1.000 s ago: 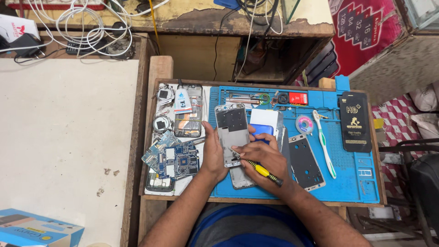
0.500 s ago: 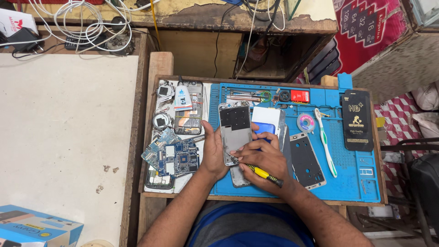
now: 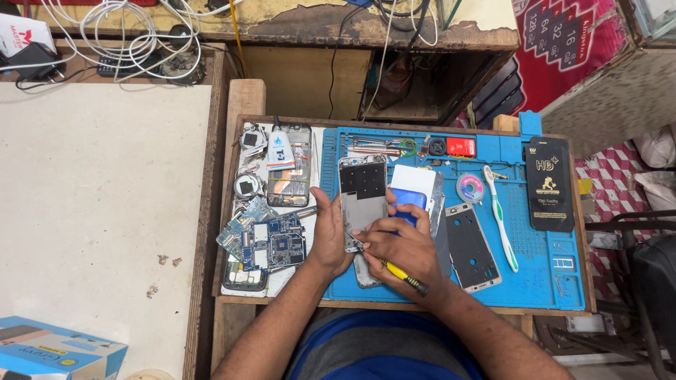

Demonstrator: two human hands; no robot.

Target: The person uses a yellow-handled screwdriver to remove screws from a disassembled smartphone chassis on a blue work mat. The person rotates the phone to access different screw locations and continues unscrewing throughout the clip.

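An opened phone body with its grey inner frame up lies on the blue work mat. My left hand grips its left lower edge. My right hand holds a yellow-handled screwdriver, tip at the phone's lower end. A blue card and a white card lie just right of the phone, partly under my right hand.
Blue circuit boards and phone parts lie left on the tray. A phone frame, a toothbrush, a solder wick reel, a black flat package sit to the right. White tabletop left, blue box at bottom left.
Both hands stay on the phone; the view has shifted slightly. No clear movement of the objects.
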